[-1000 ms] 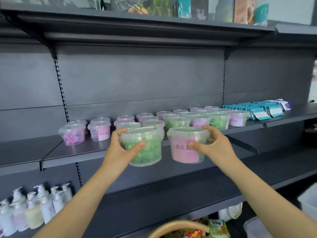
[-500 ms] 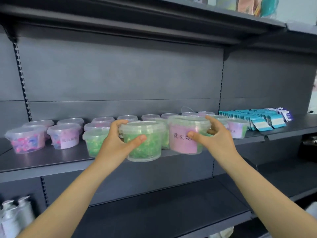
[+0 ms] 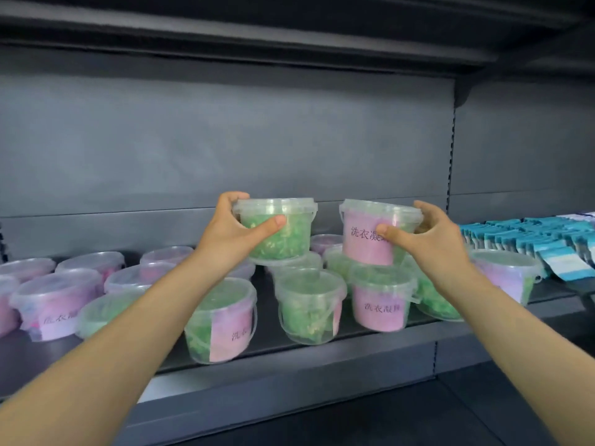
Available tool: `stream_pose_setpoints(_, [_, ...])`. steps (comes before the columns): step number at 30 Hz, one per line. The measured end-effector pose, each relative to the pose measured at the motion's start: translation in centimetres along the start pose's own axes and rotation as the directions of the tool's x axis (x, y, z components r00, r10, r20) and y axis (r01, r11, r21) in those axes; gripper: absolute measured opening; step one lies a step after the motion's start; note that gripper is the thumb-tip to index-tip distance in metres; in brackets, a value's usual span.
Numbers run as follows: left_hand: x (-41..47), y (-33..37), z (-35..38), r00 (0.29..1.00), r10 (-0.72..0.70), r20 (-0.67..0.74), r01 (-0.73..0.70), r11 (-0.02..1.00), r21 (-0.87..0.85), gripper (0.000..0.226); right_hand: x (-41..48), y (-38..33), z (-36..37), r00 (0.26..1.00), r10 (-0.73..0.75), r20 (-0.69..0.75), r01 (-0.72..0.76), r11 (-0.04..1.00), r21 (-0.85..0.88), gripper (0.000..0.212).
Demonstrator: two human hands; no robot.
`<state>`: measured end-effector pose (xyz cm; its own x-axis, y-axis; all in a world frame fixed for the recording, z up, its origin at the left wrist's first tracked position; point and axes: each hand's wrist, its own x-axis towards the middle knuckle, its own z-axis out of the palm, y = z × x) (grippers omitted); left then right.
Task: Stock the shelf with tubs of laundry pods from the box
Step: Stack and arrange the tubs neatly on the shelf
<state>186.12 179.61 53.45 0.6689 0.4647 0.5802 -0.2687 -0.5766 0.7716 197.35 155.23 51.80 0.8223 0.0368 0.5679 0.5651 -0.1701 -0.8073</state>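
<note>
Two tubs you've raised over the shelf (image 3: 322, 357) row: your left hand (image 3: 230, 235) grips the green tub (image 3: 285, 235), right hand (image 3: 433, 244) the pink tub (image 3: 365, 241); stacking looks next.

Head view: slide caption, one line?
Left hand holds a green-pod tub, right hand a pink-labelled tub, both over the stocked tubs on the grey shelf.

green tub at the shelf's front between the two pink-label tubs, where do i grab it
Take the green tub by its wall just under the lid rim, from the front, thumb one side, fingers the other. It stands upright at the shelf edge with its front free; the wall narrows downward, so the rim lip should stop a slip.
</note>
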Motion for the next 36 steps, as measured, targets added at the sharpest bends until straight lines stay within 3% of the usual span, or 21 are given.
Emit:
stream_pose_setpoints(15, [6.5,-3.7,8.5,0.973,-0.221,-0.070,0.231,0.950,0.208,0.084,10.0,6.8,4.7,0.980,0.042,0.197,-0.001,0.980,-0.200,0.095])
stream_pose_setpoints(20, [6.9,-5.9,8.9,0.947,-0.310,-0.078,0.320,0.920,0.226,0.094,10.2,7.6,6.1,0.958,-0.033,0.284,0.111,0.957,-0.266,0.092])
stream_pose_setpoints(23, [7.1,-6.0,8.6,0.950,-0.309,-0.049,0.312,0.919,0.242,0.074,10.7,7.6,6.1,0.952,-0.034,0.303,0.127,0.947,-0.294,0.097])
stream_pose_setpoints(28, [7.0,-6.5,8.1,0.950,-0.312,-0.011,0.304,0.918,0.253,0.087,10.7,8.1,6.2,0.945,-0.013,0.326,0.114,0.950,-0.292,0.096])
stream_pose_setpoints(33, [6.7,-6.1,8.0,0.955,-0.298,0.002,0.282,0.907,0.312,0.075,10.7,8.1,6.0,0.938,-0.012,0.347,0.122,0.946,-0.300,0.098])
stream_pose_setpoints(36, [6.5,-5.9,7.5,0.956,-0.292,0.010,0.267,0.886,0.380,0.095,10.6,7.8,5.7,0.934,-0.019,0.357,0.149,0.928,-0.341,0.090])
